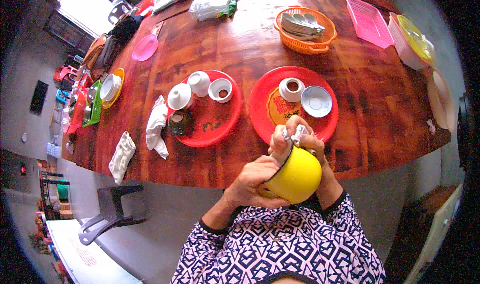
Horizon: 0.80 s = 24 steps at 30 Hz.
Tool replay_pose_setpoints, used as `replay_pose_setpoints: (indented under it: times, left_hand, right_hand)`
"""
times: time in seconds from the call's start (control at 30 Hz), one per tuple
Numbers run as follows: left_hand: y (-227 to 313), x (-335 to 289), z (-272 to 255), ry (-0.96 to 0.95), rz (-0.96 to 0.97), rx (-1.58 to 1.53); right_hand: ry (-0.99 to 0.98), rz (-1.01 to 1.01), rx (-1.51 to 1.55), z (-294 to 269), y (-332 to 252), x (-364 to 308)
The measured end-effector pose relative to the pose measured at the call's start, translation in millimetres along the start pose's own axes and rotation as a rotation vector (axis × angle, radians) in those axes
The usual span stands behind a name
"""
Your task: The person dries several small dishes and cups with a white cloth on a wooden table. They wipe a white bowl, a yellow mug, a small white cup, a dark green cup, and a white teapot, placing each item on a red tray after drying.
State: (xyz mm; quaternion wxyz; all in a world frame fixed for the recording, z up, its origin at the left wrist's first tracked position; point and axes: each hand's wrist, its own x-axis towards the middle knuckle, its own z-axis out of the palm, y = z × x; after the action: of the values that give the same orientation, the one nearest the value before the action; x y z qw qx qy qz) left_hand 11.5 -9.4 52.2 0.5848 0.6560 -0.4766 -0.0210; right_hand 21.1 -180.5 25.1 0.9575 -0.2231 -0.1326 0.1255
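Note:
A yellow mug (300, 176) with a dark rim is tilted in front of me, just off the table's near edge. My left hand (254, 181) is wrapped round its side. At the mug's rim my right hand (307, 136) pinches a white cloth (296, 134), partly tucked into the mouth; the mug's inside is mostly hidden. Beyond my hands a red round tray (265, 91) carries a small white cup (291, 89) and a white bowl (316, 102). Another red tray (212, 116), to the left, holds white cups, a lidded white piece (180, 96) and a dark small pot (180, 122).
An orange basket (327, 41) of spoons stands farther back on the wooden table (240, 49). Pink baskets (369, 21) sit at the right. Two crumpled cloths (157, 126) lie left, near white plates (111, 87). A dark chair (112, 211) stands below the table's left edge.

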Motion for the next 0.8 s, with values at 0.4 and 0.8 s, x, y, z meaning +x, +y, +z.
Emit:
replay_pose_setpoints:
  times: [0.4, 0.8]
  left_hand:
    - [39, 21, -22, -0.066, -0.307, 0.340]
    - [16, 5, -4, 0.124, -0.088, 0.104]
  right_hand:
    - [-0.286, -0.280, -1.044, 26, -40, 5]
    - [-0.058, 0.115, -0.704, 34, -43, 20]
